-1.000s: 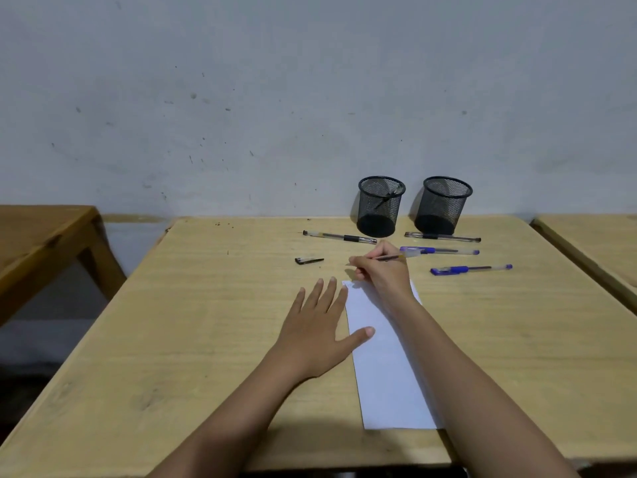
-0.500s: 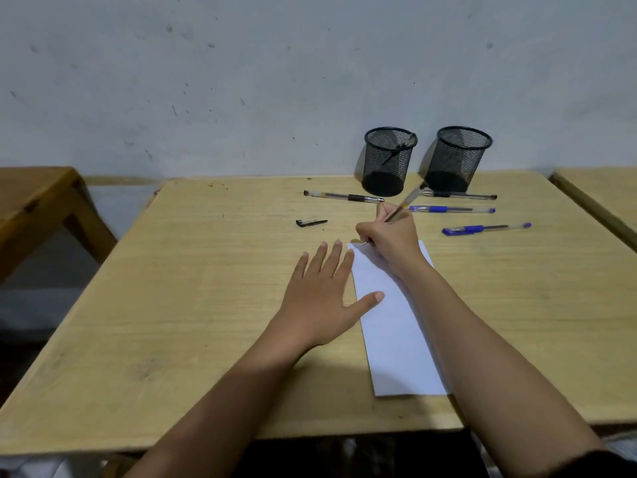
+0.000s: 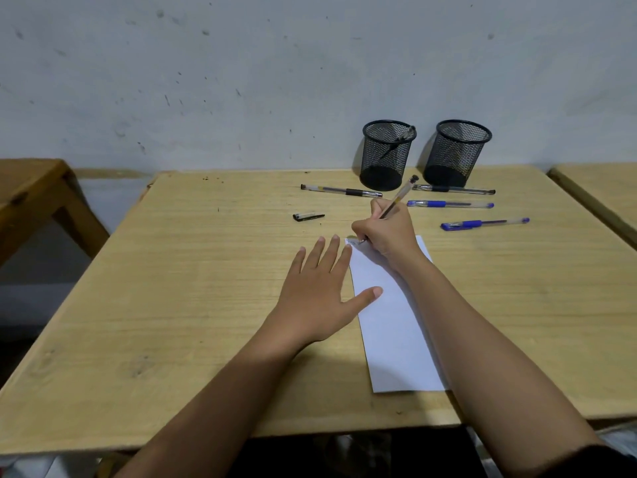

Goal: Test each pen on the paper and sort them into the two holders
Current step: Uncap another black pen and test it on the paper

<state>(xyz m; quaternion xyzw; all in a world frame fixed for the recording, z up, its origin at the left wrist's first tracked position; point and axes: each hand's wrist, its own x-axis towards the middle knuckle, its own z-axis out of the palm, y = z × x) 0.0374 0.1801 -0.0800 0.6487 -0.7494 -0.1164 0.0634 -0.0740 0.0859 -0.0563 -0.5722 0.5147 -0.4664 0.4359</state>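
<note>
My right hand [image 3: 387, 232] grips a clear pen [image 3: 401, 194] with its tip pressed on the top left corner of the white paper strip [image 3: 396, 326], where faint marks show. My left hand [image 3: 320, 291] lies flat with fingers spread, its thumb and fingertips holding the paper's left edge. Two black mesh holders stand at the back: the left holder [image 3: 387, 155] has one pen inside, the right holder [image 3: 456, 155] looks empty. On the table lie a black-grip pen [image 3: 341, 191], a dark pen [image 3: 453, 190], two blue pens [image 3: 450, 204] [image 3: 484, 223] and a loose black cap [image 3: 307, 216].
The wooden table [image 3: 189, 288] stands against a grey wall. Another wooden table [image 3: 31, 191] is at the left across a gap, and a third [image 3: 599, 191] is close on the right.
My right hand raised the pen from lying low to a writing angle and set its tip on the paper's top corner. The camera tilted down; my left hand stayed flat.
</note>
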